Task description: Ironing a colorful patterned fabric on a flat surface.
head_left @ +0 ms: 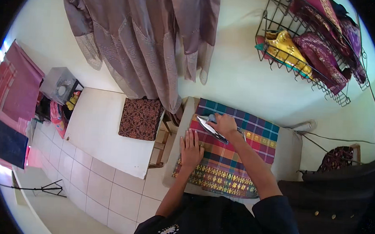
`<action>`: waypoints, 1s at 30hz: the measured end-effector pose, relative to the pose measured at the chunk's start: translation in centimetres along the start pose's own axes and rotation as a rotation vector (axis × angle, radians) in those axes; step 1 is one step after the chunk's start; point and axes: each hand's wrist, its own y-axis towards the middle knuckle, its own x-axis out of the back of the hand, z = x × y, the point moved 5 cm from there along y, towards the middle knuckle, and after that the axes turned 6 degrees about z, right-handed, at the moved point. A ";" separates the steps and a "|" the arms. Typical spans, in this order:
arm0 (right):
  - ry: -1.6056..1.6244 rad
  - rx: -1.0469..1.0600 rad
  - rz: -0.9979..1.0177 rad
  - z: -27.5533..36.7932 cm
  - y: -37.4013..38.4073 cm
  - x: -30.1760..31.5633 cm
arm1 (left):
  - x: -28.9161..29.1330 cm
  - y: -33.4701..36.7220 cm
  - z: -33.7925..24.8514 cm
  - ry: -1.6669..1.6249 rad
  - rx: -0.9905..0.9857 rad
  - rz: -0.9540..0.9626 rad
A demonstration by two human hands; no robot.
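A folded plaid cloth (pixel 254 139) in red, blue, green and orange, with a gold-patterned border along its near edge, lies on a pale padded ironing surface (pixel 288 147). My right hand (pixel 224 126) is wrapped round the handle of an iron (pixel 212 129), whose silver soleplate side rests on the cloth's left half and points to the far left. Just nearer and to the left of it, my left hand (pixel 191 152) lies flat over the cloth's left edge, fingers stretched out and holding nothing.
On the left stands a white table (pixel 98 127) bearing a folded dark patterned cloth (pixel 140 119). Long mauve garments (pixel 136 38) hang beyond it. A black wire basket (pixel 281 18) with folded fabrics is on the wall at far right. A cord (pixel 339 139) runs along the right wall.
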 end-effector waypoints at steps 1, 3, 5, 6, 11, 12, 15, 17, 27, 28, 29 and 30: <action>0.000 0.013 -0.027 0.2 0.7 0.1 | 0.1 0.0 -0.1 0.000 -0.002 0.014; 0.063 -0.031 -0.011 0.6 1.7 0.5 | 0.1 0.3 -0.1 0.006 -0.010 0.028; 0.026 -0.024 -0.062 0.9 2.6 -0.1 | 0.1 0.1 -0.1 0.015 -0.011 0.045; 0.015 -0.021 -0.083 0.7 3.3 -0.1 | 0.2 0.3 -0.2 0.019 -0.019 0.054; 0.033 -0.152 -0.087 -0.5 6.0 1.6 | 0.4 0.3 -0.5 -0.008 -0.031 0.034; 0.033 -0.151 -0.088 -0.6 6.0 1.5 | 0.4 0.3 -0.7 -0.011 -0.023 0.028; 0.049 -0.140 -0.040 -0.6 5.3 0.6 | 0.2 0.4 -0.5 -0.003 -0.017 0.032; 0.099 -0.119 -0.007 -1.2 4.2 0.0 | 0.3 0.4 -0.5 -0.019 -0.027 0.021; 0.171 -0.192 -0.011 -2.5 1.0 0.8 | -1.5 11.8 -2.1 -0.675 -0.030 -0.074; 0.175 -0.212 -0.004 -3.2 -0.3 1.2 | -2.7 12.1 -1.7 -0.503 -0.060 -0.059; 0.219 -0.262 -0.047 -4.5 -1.3 1.0 | -3.8 11.6 -1.3 -0.347 -0.092 -0.082; 0.262 -0.329 -0.089 -6.7 -2.5 0.7 | -3.9 11.5 -2.1 -0.196 -0.137 -0.098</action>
